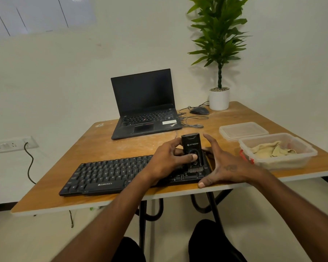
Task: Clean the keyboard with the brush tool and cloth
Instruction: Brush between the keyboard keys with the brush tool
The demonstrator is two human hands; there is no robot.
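Observation:
A black keyboard lies along the front edge of the wooden table. My left hand grips an upright black brush tool, thumb on its front, with the bristles down on the keyboard's right end. My right hand is spread open at the keyboard's right edge, its thumb on the table by the front corner and its fingers behind the tool. A crumpled beige cloth lies in a clear plastic container at the right.
A black laptop stands open at the back of the table, with a wired mouse and a potted plant to its right. The container's clear lid lies behind it. A wall socket with a cable sits at the left.

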